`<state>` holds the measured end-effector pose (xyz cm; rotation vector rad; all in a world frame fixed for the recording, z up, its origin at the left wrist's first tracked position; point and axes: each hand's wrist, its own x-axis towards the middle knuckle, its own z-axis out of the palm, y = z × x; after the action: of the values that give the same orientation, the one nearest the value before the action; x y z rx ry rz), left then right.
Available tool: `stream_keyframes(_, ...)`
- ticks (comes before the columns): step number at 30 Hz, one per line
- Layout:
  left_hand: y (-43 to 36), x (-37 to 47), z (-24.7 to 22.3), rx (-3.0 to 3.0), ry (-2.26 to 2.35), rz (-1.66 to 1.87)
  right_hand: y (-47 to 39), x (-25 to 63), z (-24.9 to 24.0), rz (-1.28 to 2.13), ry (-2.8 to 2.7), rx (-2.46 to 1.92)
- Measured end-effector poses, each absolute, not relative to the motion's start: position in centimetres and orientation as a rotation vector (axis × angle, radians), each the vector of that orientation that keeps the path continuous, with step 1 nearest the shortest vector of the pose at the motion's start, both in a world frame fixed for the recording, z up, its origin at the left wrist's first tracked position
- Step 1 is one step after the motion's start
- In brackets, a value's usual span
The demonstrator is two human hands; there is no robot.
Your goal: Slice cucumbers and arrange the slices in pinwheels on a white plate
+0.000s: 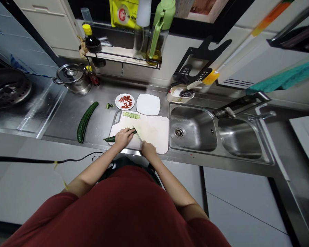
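On the white cutting board (157,133) lies a dark green cucumber (110,139), with my left hand (123,137) closed over it. My right hand (148,150) grips a knife (138,135), its blade angled toward the cucumber's right end. A row of several pale cucumber slices (131,115) rests near the board's upper left. Another whole cucumber (86,121) lies on the steel counter to the left. Behind the board are a white plate of chopped red pieces (117,102), a bare white plate (148,104) and small green cucumber ends (108,106).
A double steel sink (193,128) adjoins the board on the right. A lidded pot (73,79) and a red bottle (94,78) stand at the back left. A rack (123,56) with bottles hangs above. The stove burner (9,88) is far left.
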<state>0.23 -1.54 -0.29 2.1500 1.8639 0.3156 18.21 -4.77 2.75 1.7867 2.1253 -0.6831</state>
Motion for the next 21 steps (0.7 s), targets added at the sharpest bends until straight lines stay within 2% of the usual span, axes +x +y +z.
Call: stream_keyframes(21,-1.5,0.3,-0.4,2.123,1.878,0.335,-4.2,18.0,2.6,-0.68,2.139,1.79)
